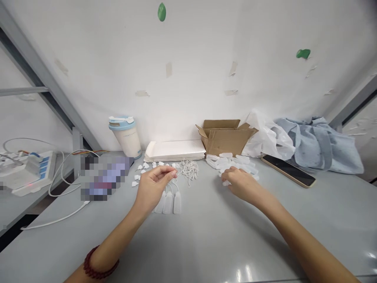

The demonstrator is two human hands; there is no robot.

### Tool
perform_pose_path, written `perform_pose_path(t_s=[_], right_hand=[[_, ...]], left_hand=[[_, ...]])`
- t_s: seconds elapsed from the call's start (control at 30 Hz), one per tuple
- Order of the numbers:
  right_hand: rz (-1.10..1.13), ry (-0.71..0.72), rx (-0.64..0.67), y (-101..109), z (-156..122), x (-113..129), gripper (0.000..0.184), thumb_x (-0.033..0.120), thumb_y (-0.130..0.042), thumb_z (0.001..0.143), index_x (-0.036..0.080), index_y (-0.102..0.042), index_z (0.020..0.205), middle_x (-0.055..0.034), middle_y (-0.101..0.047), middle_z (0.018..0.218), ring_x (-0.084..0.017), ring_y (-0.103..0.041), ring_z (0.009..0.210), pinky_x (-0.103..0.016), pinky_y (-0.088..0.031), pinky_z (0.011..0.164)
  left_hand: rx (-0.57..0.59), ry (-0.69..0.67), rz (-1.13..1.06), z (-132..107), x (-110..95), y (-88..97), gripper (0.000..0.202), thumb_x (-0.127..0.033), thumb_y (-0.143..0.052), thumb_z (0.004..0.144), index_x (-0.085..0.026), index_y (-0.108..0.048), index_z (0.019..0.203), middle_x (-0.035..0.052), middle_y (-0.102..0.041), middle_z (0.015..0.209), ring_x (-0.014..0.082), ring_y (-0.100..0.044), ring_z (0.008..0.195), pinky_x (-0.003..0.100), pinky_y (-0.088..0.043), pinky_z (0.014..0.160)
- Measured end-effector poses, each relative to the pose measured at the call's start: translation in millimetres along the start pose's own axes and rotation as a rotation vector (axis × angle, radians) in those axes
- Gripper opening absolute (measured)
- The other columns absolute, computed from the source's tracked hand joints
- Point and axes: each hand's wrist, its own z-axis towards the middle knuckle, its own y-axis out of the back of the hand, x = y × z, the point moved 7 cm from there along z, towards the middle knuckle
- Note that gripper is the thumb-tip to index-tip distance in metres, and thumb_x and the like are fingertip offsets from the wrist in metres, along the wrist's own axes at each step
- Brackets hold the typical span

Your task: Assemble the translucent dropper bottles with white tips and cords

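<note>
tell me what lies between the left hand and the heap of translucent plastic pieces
A loose cluster of thin white curved strands lies between the left hand and the translucent plastic pieces, in the head view.

My long bare left arm (120, 234) slants up from bottom left. My bare left hand (151, 186) turned sideways, fingers bent, thumb tip and fingertips pinched close. My long bare right arm (303, 232) slants in from bottom right. My bare right hand (243, 184) palm down, fingers curled down, some tips hidden. Hands well apart.
</note>
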Motion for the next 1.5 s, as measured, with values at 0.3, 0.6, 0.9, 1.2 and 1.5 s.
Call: perform_pose_path(t_s=[0.3, 0.6, 0.9, 1.2, 1.5], right_hand=[[0.732, 0.228, -0.181, 9, -10, 50, 0.01, 0.019, -0.059, 0.079, 0.021, -0.063, 0.088, -0.0026, -0.068, 0.089, -0.017, -0.062, 0.083, -0.03, -0.048, 0.075], [0.88, 0.247, -0.156, -17, -13, 74, 0.01, 0.018, -0.058, 0.08, 0.019, -0.063, 0.088, -0.0033, -0.066, 0.087, -0.015, -0.06, 0.079, -0.03, -0.051, 0.074], [0.96, 0.154, -0.122, -27, -11, 71, 0.013, 0.016, -0.059, 0.077, 0.018, -0.063, 0.089, -0.0038, -0.065, 0.088, -0.017, -0.061, 0.082, -0.033, -0.051, 0.077], [1.022, 0.15, -0.126, -32, -13, 73, 0.022, 0.015, -0.062, 0.075, 0.019, -0.054, 0.094, -0.0052, -0.065, 0.094, -0.017, -0.063, 0.085, -0.034, -0.054, 0.075], [0.996, 0.172, -0.122, -34, -14, 76, 0.021, 0.013, -0.06, 0.077, 0.018, -0.055, 0.096, -0.0065, -0.064, 0.096, -0.017, -0.062, 0.087, -0.036, -0.053, 0.078]], left_hand=[[0.301, 0.046, 0.039, -13, -2, -29.4, 0.016, -0.028, -0.062, 0.075, -0.016, -0.068, 0.083, 0.0032, -0.068, 0.076, 0.0162, -0.064, 0.069, 0.029, -0.052, 0.069], [0.465, 0.04, 0.17, -23, 6, -41.0, 0.016, -0.029, -0.056, 0.078, -0.018, -0.067, 0.081, 0.0023, -0.068, 0.076, 0.0178, -0.063, 0.073, 0.029, -0.052, 0.069], [0.48, 0.038, 0.227, -26, 3, -47.6, 0.015, -0.029, -0.056, 0.078, -0.018, -0.067, 0.08, 0.0025, -0.068, 0.077, 0.0173, -0.063, 0.073, 0.024, -0.048, 0.059], [0.474, 0.043, 0.195, -26, 4, -47.3, 0.017, -0.032, -0.055, 0.079, -0.018, -0.065, 0.078, 0.0017, -0.068, 0.076, 0.0165, -0.063, 0.071, 0.024, -0.047, 0.06], [0.497, 0.116, 0.188, -27, 10, -49.0, 0.017, -0.033, -0.058, 0.077, -0.017, -0.064, 0.081, 0.001, -0.066, 0.073, 0.0154, -0.06, 0.065, 0.022, -0.041, 0.053]])
